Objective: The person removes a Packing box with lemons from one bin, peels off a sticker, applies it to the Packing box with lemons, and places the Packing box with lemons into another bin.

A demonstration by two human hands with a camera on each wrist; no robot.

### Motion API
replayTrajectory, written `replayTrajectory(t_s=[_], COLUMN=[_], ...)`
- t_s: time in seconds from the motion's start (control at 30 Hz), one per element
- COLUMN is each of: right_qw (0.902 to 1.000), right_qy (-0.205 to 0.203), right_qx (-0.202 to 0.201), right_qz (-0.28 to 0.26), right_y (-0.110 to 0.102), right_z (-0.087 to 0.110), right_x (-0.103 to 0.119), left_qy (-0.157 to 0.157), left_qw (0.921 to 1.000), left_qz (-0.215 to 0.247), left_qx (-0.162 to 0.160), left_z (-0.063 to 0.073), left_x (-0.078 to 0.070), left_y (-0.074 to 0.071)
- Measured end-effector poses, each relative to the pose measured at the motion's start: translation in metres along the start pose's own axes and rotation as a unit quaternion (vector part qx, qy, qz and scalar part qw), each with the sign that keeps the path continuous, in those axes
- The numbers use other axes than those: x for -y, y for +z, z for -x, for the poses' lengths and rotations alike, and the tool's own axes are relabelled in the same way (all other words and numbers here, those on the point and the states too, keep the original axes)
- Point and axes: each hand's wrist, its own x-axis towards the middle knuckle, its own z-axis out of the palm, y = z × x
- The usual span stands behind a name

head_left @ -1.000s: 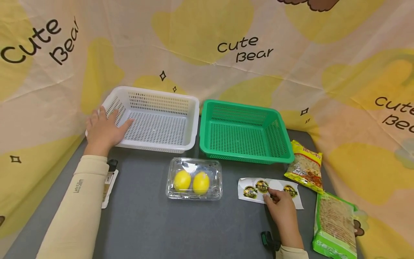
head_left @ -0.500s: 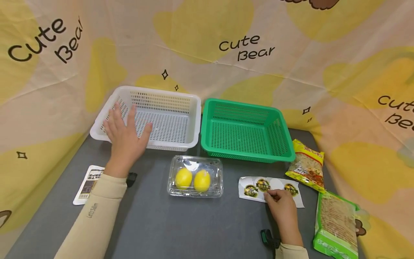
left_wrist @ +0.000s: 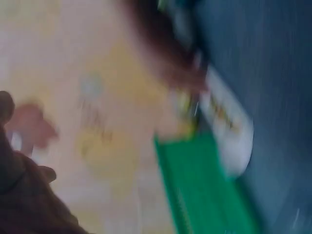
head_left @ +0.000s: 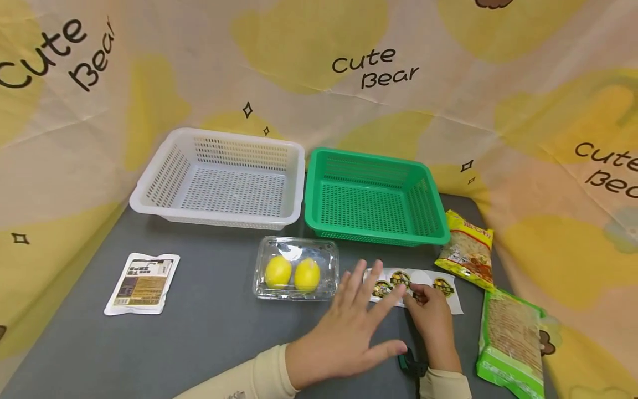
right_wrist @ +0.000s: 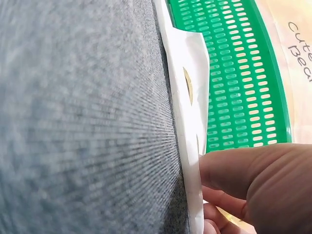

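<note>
- Right hand [head_left: 432, 318]: its grip is closed down to a pinch, thumb and forefinger together on the sticker sheet [head_left: 422, 277]; whether they have a sticker's edge or just paper, I cannot tell.
- Left hand [head_left: 344, 338]: fingers spread wide, palm down, holding nothing, raised in front of the sheet's left end.
- To work well here, I would lay the left fingers flat on that end, since so light a sheet probably slides on the desk [head_left: 139, 354].
- A low, slow pull, with the fingertip under the rim of one sticker, should keep it from creasing or tearing.
- The left hand would do best clear of the plastic box [head_left: 328, 266] just beside its fingertips.
- The sheet lies on the right half of the desk, nearer than the green basket [head_left: 366, 209] and left of the yellow bag [head_left: 467, 249].
- It is a white strip bearing round black-and-gold stickers [head_left: 400, 279], with a plain round patch among them; part of the paper curls up.
</note>
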Motion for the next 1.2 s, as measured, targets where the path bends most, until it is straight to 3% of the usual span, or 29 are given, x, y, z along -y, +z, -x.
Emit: replayTrajectory(t_s=[0.07,0.17,0.23,0.3,0.43,0.63,1.03,1.2], right_qw=[1.0,0.9999,0.9999,0.9999,0.9999,0.9998,0.9989,0.9988], right_qy=[0.007,0.013,0.009,0.001,-0.001,0.014,0.047,0.044], right_qx=[0.005,0.008,0.004,-0.004,-0.013,-0.011,0.001,-0.02], right_qz=[-0.001,-0.007,-0.011,-0.012,-0.007,-0.002,0.0,-0.011], right_y=[0.0,-0.001,0.001,0.003,0.005,0.005,0.004,0.006], right_z=[-0.001,0.0,-0.001,-0.001,-0.001,-0.003,-0.007,-0.014], right_x=[0.001,0.001,-0.001,-0.002,-0.004,-0.001,0.003,0.008], left_qy=[0.023,0.044,0.034,0.016,-0.026,-0.055,-0.043,-0.043], left_qw=[0.998,0.991,0.9858,0.9834,0.9806,0.9706,0.9742,0.9744], left_qz=[-0.001,0.006,0.021,0.016,-0.013,-0.031,-0.045,-0.027], left_qx=[0.059,0.126,0.163,0.18,0.194,0.232,0.217,0.219], left_z=[-0.001,-0.004,-0.008,-0.011,-0.016,-0.019,-0.019,-0.018], left_x=[-0.01,-0.013,-0.009,-0.002,0.01,0.022,0.03,0.033], left_y=[0.018,0.039,0.049,0.057,0.072,0.079,0.079,0.079])
